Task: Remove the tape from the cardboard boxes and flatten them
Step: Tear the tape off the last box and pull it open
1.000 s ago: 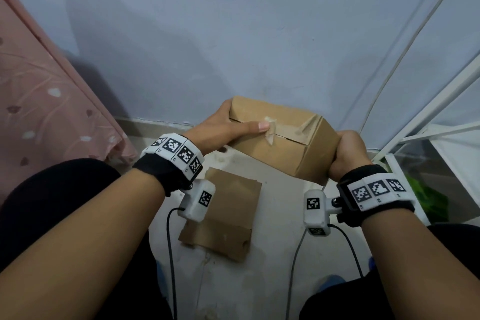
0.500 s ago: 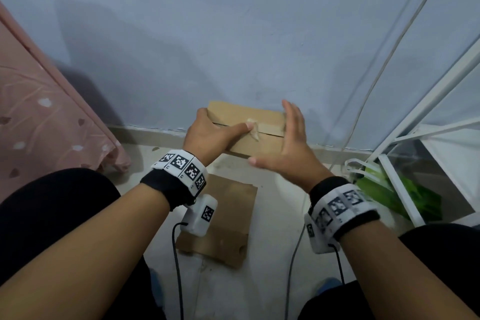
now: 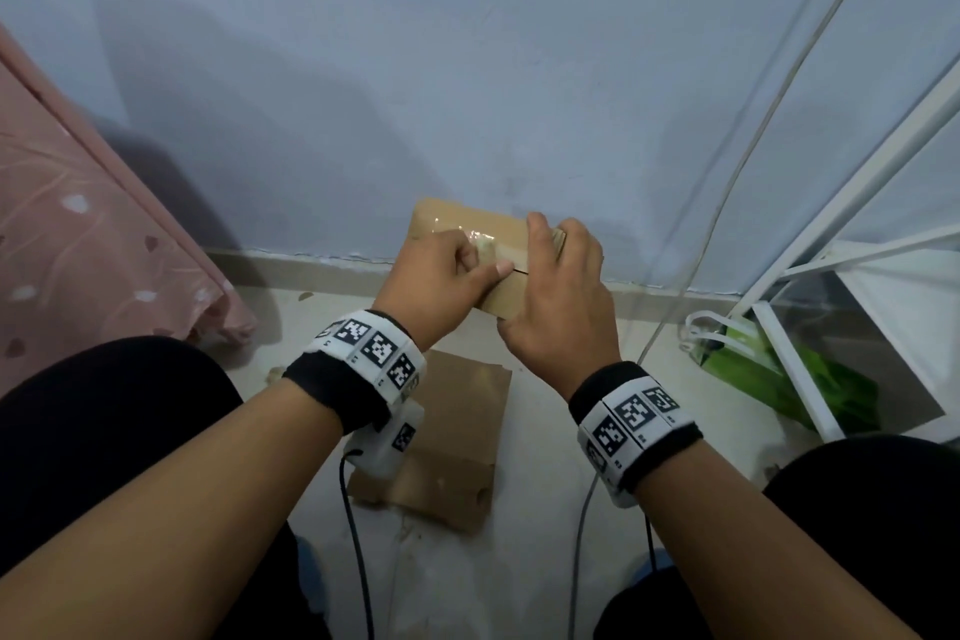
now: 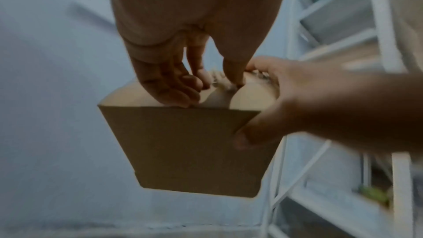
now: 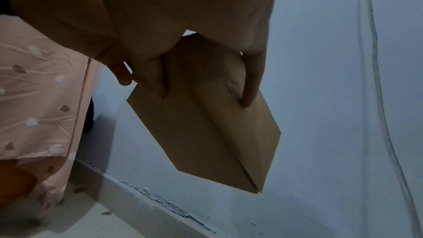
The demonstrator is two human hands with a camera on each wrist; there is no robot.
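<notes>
A small brown cardboard box (image 3: 457,224) is held up in front of the blue wall. A strip of clear tape (image 3: 485,244) runs along its top seam, and the tape's end is lifted and crumpled. My left hand (image 3: 485,259) lies on the box top and pinches that loose end between thumb and forefinger. The left wrist view shows the same pinch by the left hand (image 4: 219,83) on the tape (image 4: 215,97). My right hand (image 3: 535,276) grips the box's right end from above. In the right wrist view the right hand (image 5: 203,97) has its thumb and fingers clamped across the box (image 5: 217,133).
A flattened piece of cardboard (image 3: 452,452) lies on the pale floor under my wrists. Pink patterned cloth (image 3: 93,244) hangs at the left. A white metal rack (image 3: 831,265) with a green bag (image 3: 800,379) stands at the right. A cable (image 3: 753,146) runs down the wall.
My right hand left the box's right end, passed open over it, and now grips it from above. The box has moved away from me toward the wall. My left thumb stays at the tape.
</notes>
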